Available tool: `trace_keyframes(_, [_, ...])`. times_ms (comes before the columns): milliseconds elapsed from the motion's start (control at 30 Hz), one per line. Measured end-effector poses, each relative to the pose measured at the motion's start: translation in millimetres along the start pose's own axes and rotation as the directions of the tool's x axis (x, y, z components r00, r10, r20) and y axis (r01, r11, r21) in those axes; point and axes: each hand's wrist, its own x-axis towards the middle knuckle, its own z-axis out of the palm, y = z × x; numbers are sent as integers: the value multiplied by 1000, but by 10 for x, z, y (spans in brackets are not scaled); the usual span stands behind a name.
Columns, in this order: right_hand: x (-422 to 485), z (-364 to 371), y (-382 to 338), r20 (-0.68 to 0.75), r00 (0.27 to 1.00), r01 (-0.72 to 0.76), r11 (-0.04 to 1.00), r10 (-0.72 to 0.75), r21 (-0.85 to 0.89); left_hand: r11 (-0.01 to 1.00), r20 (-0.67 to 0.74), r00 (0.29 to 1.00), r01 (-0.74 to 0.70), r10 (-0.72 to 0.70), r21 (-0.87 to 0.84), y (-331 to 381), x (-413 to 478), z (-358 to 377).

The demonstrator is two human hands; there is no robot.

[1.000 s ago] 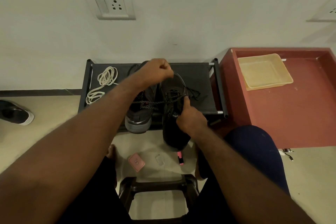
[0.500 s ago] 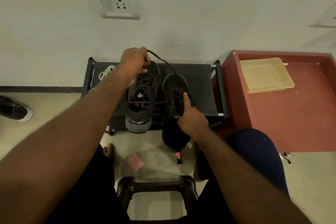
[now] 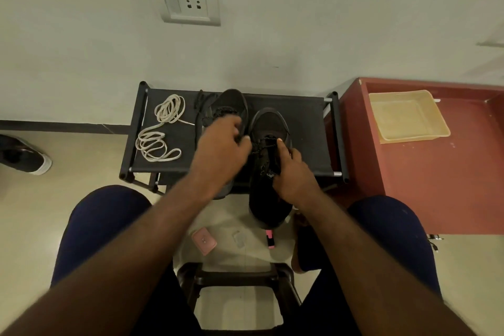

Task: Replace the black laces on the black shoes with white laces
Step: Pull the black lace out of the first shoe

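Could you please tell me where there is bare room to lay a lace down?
Bare: the rack top between the right shoe and its right rail, and the red surface in front of the yellow tray. Crowded: the rack's left end, with the white laces, and its middle, with the left shoe.

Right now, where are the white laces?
In the head view, the white laces lie loosely coiled on the left end of the black rack, on its top shelf, just left of the left-hand black shoe.
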Motion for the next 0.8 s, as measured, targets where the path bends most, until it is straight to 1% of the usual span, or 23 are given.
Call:
trace_keyframes(67, [12, -17, 22, 25, 1000, 6, 1000, -7, 26, 991, 229, 973, -16, -15, 132, 107, -209, 226])
trace_keyframes(100, [18, -40, 42, 48, 999, 6, 999, -8, 52, 977, 308, 951, -25, -43, 213, 148, -271, 325])
trace_keyframes(167, [17, -104, 83, 98, 995, 20, 996, -28, 85, 950, 359, 929, -26, -93, 312, 187, -341, 482])
trace_keyframes(200, [13, -143, 94, 110, 993, 24, 995, -35, 99, 943, 358, 927, -17, -110, 332, 192, -356, 532])
trace_keyframes(267, [26, -210, 98, 109, 994, -19, 982, -2, 187, 935, 341, 932, -6, -123, 355, 168, -362, 624])
trace_keyframes(300, [43, -221, 89, 84, 996, -39, 973, 20, 227, 935, 326, 937, -1, -122, 354, 154, -361, 658])
trace_keyframes(333, [67, -217, 72, 19, 1000, -26, 974, 22, 224, 933, 302, 945, 6, -122, 359, 144, -356, 680])
trace_keyframes(400, [127, -175, 26, -144, 989, 47, 992, -30, 115, 920, 249, 962, 9, -116, 393, 122, -338, 711])
trace_keyframes(433, [153, -148, -3, -201, 977, 85, 995, -73, 49, 913, 236, 965, 5, -110, 407, 109, -331, 733])
trace_keyframes(533, [189, -98, -114, -240, 952, 167, 979, -191, -114, 911, 229, 968, -5, -99, 413, 62, -351, 782])
trace_keyframes(600, [226, -103, -160, -250, 938, 190, 958, -242, -214, 920, 214, 971, 11, -103, 391, 38, -355, 792])
trace_keyframes(633, [253, -108, -158, -255, 931, 197, 948, -261, -250, 926, 206, 973, 21, -106, 378, 33, -353, 787])
trace_keyframes(667, [271, -114, -153, -263, 925, 210, 945, -275, -251, 930, 201, 974, 28, -109, 368, 32, -352, 780])
trace_keyframes(700, [280, -115, -142, -297, 917, 216, 957, -268, -195, 931, 199, 974, 30, -109, 363, 32, -347, 773])
trace_keyframes(733, [282, -113, -130, -364, 905, 205, 975, -221, -83, 931, 199, 974, 30, -109, 363, 21, -339, 768])
trace_keyframes(767, [289, -121, -99, -446, 888, 157, 985, -109, 71, 930, 198, 973, 35, -114, 366, 11, -330, 768])
trace_keyframes(800, [302, -145, -64, -507, 860, 89, 960, 60, 265, 930, 197, 973, 43, -122, 366, 4, -323, 765])
